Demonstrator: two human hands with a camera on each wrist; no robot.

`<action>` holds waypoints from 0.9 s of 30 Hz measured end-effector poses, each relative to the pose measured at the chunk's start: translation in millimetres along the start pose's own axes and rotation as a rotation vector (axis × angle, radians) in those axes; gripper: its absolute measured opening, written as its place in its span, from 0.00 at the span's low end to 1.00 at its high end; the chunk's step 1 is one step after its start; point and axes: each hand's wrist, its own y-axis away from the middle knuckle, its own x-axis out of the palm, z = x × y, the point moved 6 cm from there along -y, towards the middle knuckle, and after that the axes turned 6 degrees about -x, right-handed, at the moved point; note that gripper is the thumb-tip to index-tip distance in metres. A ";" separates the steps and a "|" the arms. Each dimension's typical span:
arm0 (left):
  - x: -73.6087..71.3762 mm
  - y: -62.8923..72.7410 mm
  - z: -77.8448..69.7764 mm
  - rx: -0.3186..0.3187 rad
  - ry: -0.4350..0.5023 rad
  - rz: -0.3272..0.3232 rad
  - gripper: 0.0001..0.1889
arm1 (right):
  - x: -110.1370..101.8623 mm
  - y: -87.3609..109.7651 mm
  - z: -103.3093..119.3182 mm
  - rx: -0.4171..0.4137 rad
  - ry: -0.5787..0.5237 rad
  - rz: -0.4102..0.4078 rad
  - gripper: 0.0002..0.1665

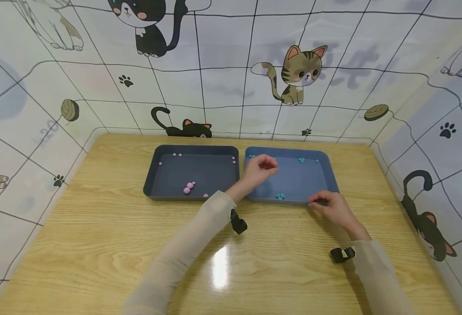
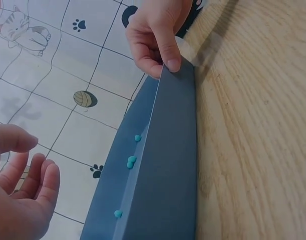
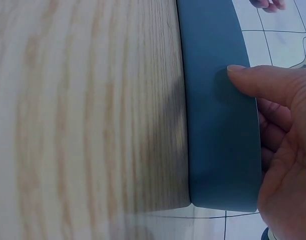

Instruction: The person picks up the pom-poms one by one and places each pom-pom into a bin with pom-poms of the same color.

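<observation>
A blue tray [image 1: 294, 177] stands on the table with small teal balls in it, among them a clump [image 1: 280, 197] by the front wall and another clump [image 1: 301, 160] at the back. My right hand [image 1: 331, 208] pinches the tray's front wall near its right corner; its thumb [image 3: 243, 77] lies on the outer face and the fingers are inside the rim. Above the tray's left part hovers my left hand [image 1: 260, 169], fingers loosely bent. The left wrist view shows a gap between its thumb [image 2: 17, 137] and fingers, with nothing in it. This hand hides part of the tray.
Left of the blue tray is a dark grey tray [image 1: 171, 175] with pink balls, the larger ones [image 1: 188, 188] near its front. Both trays stand near the back of the wooden table [image 1: 116, 245]. A cat-patterned wall covering [image 1: 223, 87] surrounds the table's back and sides.
</observation>
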 end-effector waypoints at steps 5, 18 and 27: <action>-2.9 6.6 0.8 -0.001 -0.018 -0.006 0.05 | 1.4 -1.4 -0.6 0.004 0.012 0.006 0.05; -17.4 33.4 6.5 -0.013 -0.021 -0.013 0.06 | 3.3 -1.1 -6.3 0.051 -0.007 0.021 0.03; -36.2 52.9 8.1 0.013 -0.033 -0.039 0.08 | 1.0 -2.2 -6.4 0.089 0.001 0.011 0.05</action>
